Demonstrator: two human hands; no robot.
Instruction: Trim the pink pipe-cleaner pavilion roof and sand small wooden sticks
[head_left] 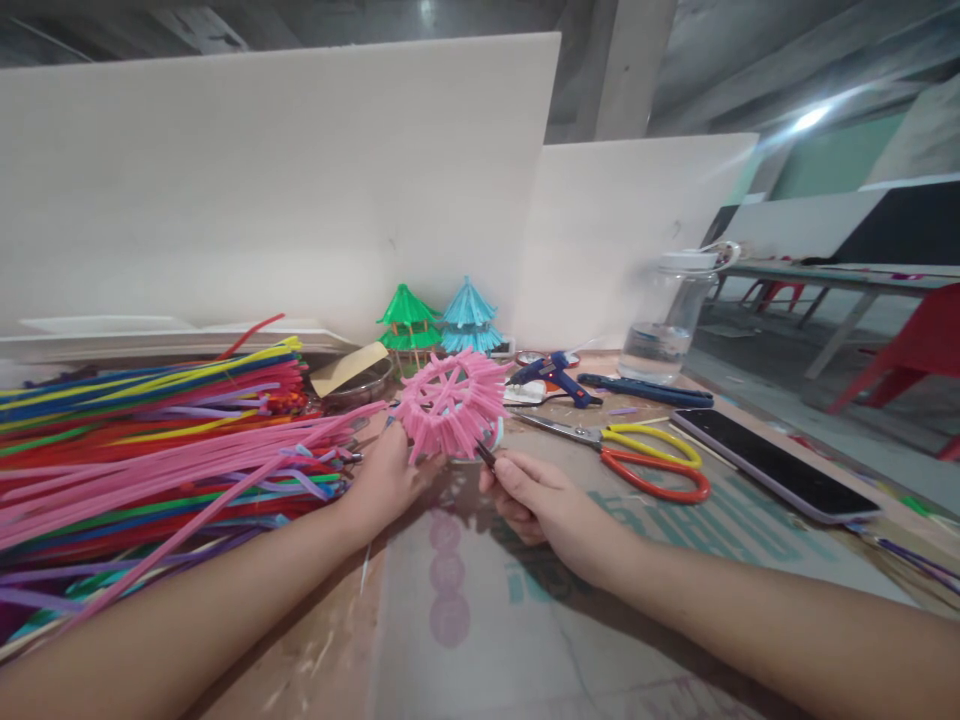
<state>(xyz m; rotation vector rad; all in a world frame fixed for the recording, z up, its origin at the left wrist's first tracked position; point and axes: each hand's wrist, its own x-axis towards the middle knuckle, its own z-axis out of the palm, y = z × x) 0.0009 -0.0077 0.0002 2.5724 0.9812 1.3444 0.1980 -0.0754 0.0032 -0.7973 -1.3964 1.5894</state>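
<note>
My left hand (pixel 386 478) grips the underside of a round pink pipe-cleaner piece (pixel 450 400) with spokes and a fringe of short ends, held just above the table. My right hand (pixel 536 495) is closed on a small dark-tipped tool (pixel 486 455) whose point touches the piece's lower right edge. Two finished little pagodas, one green (pixel 409 322) and one light blue (pixel 469 317), stand behind it against the white board.
A big heap of coloured pipe cleaners (pixel 150 440) covers the left of the table. Right of my hands lie yellow-and-red scissors (pixel 645 455), a blue glue gun (pixel 555 375), dark pliers (pixel 649 390), a phone (pixel 776 463) and a clear water bottle (pixel 671 315). Red chairs (pixel 919 345) stand beyond.
</note>
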